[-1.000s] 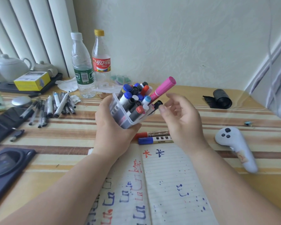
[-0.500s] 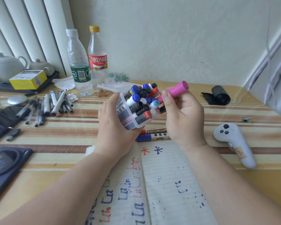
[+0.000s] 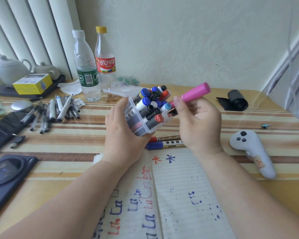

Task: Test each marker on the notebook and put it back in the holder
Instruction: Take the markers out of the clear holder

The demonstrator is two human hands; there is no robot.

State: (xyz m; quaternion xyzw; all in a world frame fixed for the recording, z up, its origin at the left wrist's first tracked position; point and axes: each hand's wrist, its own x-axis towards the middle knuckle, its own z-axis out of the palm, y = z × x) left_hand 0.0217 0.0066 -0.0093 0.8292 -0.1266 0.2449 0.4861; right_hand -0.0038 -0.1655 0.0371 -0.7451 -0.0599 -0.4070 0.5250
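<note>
Right hand [image 3: 199, 121]: hovering open a second ago, now pinching the pink marker [image 3: 195, 92] and drawing it from the holder, probably for testing on the notebook [image 3: 179, 178] lying below.
Holder [image 3: 136, 124]: clear box, tilting, left hand [image 3: 123, 135] gripping it, carrying capped blue, red and black markers.

**A striped table, crowded at the edges**

The table [image 3: 205, 121] carries an open lined notebook [image 3: 179, 195] at its near edge. A red-capped whiteboard marker [image 3: 166, 138] and a blue-capped marker [image 3: 162, 145] lie side by side just beyond it. A white controller [image 3: 252, 152], a small binder clip [image 3: 266, 126] and a black roll [image 3: 236, 100] lie to the right. Loose pens [image 3: 59, 111], a black tray [image 3: 5, 91] and two plastic bottles [image 3: 86, 69] are to the left.
</note>
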